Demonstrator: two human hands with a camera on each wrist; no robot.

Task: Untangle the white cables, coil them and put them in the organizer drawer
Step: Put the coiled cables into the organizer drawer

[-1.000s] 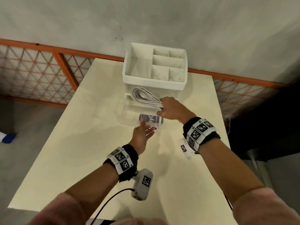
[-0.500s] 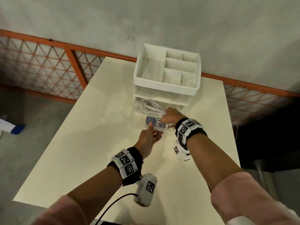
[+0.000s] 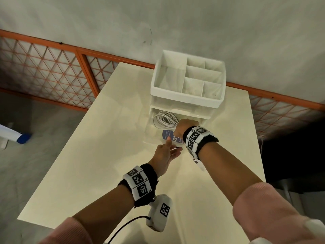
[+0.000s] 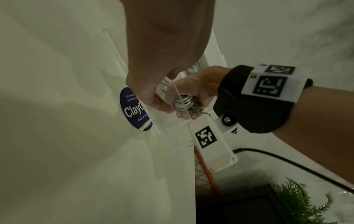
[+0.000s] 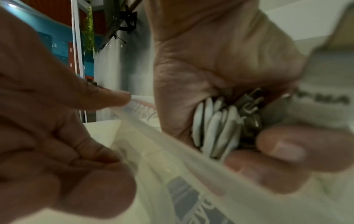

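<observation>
The white organizer stands at the far end of the table, its clear lower drawer pulled out toward me, a blue round sticker on its front. My right hand is inside the drawer and grips the coiled white cables. The coil's loops fan out to the left over the drawer floor. Close up, the cable bundle and its metal plugs sit in my right hand's curled fingers. My left hand holds the drawer's front wall, thumb above, fingers below.
The cream table has bare surface left of the drawer and near me. Its right edge lies close to my right forearm. An orange mesh fence runs behind it. A blue and white object lies on the floor at left.
My right hand has sunk lower into the drawer with the coil, and the loops now lie on the drawer floor. My left hand has stayed at the drawer front. The head camera has shifted.
</observation>
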